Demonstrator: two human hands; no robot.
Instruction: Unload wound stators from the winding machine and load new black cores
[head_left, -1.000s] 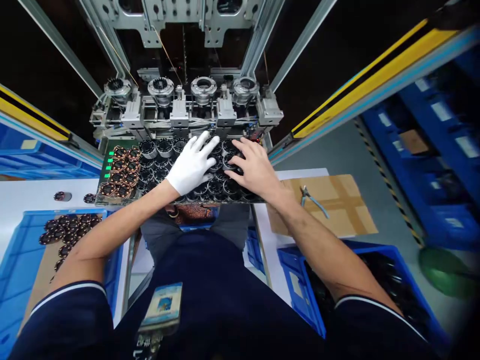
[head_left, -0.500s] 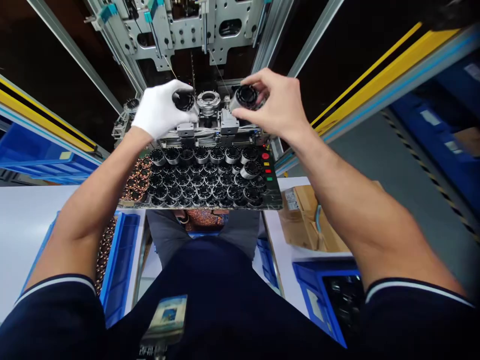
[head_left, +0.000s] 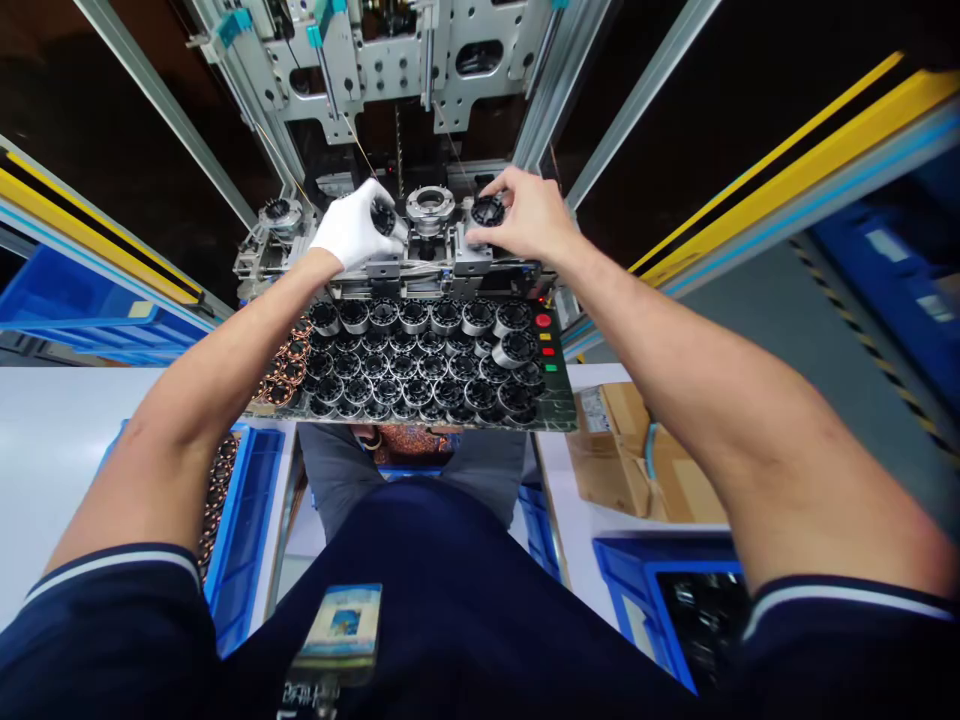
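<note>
My left hand (head_left: 358, 226), in a white glove, has its fingers curled round a black-and-silver ring part (head_left: 383, 215) at the machine. Bare, my right hand (head_left: 529, 217) grips a second ring part (head_left: 488, 210) between thumb and fingers, above a metal block of the machine. Between the two hands stands a round silver fixture (head_left: 430, 204). Below them, rows of similar ring parts (head_left: 415, 317) cover the dark board (head_left: 561, 400), with copper-wound rings (head_left: 285, 372) at its left end. The undersides of the held parts are hidden.
Round red, yellow and green buttons (head_left: 543, 321) sit at the board's right. Blue bins (head_left: 255, 520) stand left and right, with a cardboard box (head_left: 611, 450) on the right. Yellow-edged frame posts (head_left: 795, 170) flank the machine. Thin wires hang above my hands.
The right hand has brought its ring part lower and closer over the machine block, and the part now faces up more. The left hand still holds its part. The whole view has shifted slightly.
</note>
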